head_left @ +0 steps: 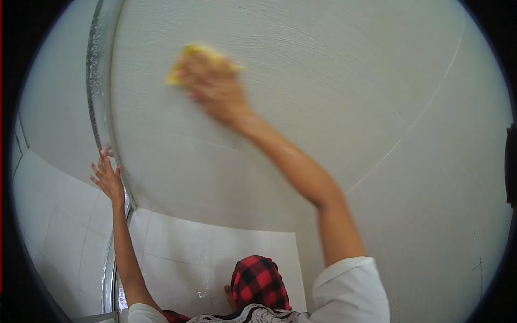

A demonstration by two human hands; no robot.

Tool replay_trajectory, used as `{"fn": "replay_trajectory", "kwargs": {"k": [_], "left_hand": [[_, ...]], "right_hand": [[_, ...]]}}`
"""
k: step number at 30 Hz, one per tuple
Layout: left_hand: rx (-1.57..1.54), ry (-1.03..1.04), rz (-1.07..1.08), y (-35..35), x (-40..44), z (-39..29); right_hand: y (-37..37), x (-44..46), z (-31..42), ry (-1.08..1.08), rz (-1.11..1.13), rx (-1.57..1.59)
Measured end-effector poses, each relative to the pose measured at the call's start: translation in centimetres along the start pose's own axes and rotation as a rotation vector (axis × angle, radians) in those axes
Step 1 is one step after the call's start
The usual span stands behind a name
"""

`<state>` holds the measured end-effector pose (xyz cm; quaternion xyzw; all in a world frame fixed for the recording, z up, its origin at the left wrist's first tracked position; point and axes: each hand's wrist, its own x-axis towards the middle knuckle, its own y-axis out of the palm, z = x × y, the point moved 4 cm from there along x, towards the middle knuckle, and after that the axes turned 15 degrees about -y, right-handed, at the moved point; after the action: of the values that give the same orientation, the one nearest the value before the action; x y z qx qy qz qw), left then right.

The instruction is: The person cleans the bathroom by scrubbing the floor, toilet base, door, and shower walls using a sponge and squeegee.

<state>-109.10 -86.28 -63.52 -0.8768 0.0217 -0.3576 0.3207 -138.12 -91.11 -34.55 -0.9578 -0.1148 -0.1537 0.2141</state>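
Wiping looked like the step in hand! The right hand (pixel 215 89) clasped a yellow cloth (pixel 190 50) under its palm, the soft, crumpled edge poking out past blurred fingers. Right of that hand, fine curved streaks, seemingly wet, ridged the pale wall (pixel 323 97). Well below it, the left hand (pixel 109 177) had fingers spread against a slim, glossy upright frame (pixel 106 81). The next stroke, surely, called for a flat palm and even pressure.
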Motion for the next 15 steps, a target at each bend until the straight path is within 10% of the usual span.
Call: {"fn": "replay_trajectory", "kwargs": {"k": [6, 9, 12, 15], "left_hand": [[-0.145, 0.040, 0.045, -0.6, 0.2, -0.1], [-0.122, 0.019, 0.162, -2.3, 0.2, -0.3], [-0.066, 0.030, 0.150, -2.3, 0.3, -0.3], [-0.088, 0.023, 0.142, -2.5, 0.2, -0.6]], "right_hand": [[-19.2, -28.6, -21.3, 0.733, -0.287, -0.649], [-14.5, -23.5, -22.7, 0.649, -0.579, -0.650], [-5.8, -7.2, -3.5, 0.310, 0.111, -0.503], [1.8, -18.2, 12.4, -0.100, 0.311, -0.169]]}}
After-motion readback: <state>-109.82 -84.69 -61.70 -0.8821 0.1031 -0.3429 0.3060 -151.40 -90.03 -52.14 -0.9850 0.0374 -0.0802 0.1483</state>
